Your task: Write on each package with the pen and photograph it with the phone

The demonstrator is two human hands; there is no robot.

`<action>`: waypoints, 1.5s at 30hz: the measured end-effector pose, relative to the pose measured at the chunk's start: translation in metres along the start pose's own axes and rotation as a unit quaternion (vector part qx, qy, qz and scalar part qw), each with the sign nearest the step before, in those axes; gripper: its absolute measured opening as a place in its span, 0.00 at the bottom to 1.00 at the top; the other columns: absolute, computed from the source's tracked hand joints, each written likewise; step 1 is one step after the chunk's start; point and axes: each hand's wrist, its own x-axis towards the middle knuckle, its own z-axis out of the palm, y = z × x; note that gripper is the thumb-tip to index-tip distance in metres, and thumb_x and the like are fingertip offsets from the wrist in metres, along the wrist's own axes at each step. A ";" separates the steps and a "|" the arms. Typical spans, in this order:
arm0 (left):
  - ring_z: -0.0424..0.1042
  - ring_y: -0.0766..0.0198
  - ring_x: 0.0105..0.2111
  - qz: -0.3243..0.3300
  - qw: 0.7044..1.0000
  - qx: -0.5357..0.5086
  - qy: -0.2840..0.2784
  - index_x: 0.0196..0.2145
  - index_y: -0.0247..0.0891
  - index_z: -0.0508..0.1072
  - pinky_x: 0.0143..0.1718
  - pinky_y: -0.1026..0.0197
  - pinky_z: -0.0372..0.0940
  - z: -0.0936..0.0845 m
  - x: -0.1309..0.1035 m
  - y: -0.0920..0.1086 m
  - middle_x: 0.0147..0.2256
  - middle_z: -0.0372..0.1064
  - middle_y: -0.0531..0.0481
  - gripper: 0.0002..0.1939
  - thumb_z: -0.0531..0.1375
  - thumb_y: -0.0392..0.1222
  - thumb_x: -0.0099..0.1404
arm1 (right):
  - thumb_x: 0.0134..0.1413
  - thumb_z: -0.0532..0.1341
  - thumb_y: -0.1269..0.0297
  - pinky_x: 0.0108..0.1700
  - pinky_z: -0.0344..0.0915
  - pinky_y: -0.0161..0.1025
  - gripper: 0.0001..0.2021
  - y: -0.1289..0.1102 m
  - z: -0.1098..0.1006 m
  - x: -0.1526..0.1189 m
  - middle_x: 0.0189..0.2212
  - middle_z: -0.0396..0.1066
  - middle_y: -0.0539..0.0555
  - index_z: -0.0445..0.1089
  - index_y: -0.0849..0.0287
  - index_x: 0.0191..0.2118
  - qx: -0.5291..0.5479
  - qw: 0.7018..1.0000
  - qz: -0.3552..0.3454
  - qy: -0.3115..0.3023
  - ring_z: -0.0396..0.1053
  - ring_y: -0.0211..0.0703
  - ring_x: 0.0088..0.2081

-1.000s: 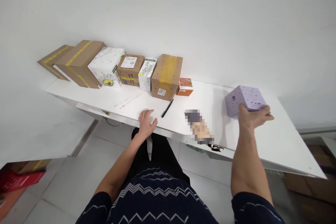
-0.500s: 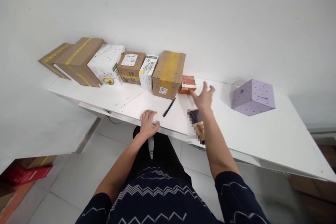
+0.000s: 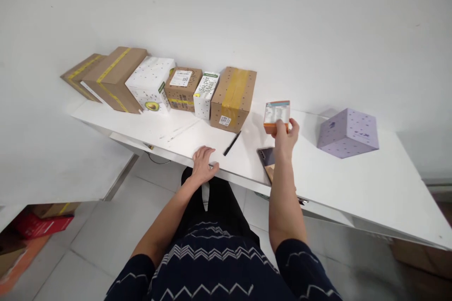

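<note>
My right hand [image 3: 286,138] grips a small orange box [image 3: 277,115] by its near side, and a printed white panel on the box faces me. Below that forearm lies a phone [image 3: 266,156], partly covered by the arm. My left hand [image 3: 204,165] rests on the table's front edge with its fingers apart and holds nothing. A black pen [image 3: 232,143] lies between the two hands. Just left of the orange box stands a brown carton with yellow tape [image 3: 233,99].
Along the wall to the left stand a white "Super Meal" box [image 3: 206,95], a small brown carton [image 3: 182,88], a white avocado box [image 3: 150,84] and larger brown cartons [image 3: 115,77]. A lilac box [image 3: 348,134] stands at the right on the white table [image 3: 370,188].
My right hand has closed on the small orange box and moved it right, away from the brown carton. The box is turned to another face. My left hand stays at the table edge.
</note>
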 end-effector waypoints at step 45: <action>0.76 0.59 0.42 -0.292 0.870 -0.391 0.068 0.57 0.42 0.66 0.30 0.63 0.74 -0.039 -0.021 0.014 0.56 0.65 0.41 0.34 0.65 0.63 0.60 | 0.66 0.47 0.72 0.37 0.61 0.39 0.20 0.015 0.048 -0.093 0.51 0.68 0.63 0.70 0.58 0.55 -0.546 0.731 -0.206 -0.354 0.70 0.48 0.40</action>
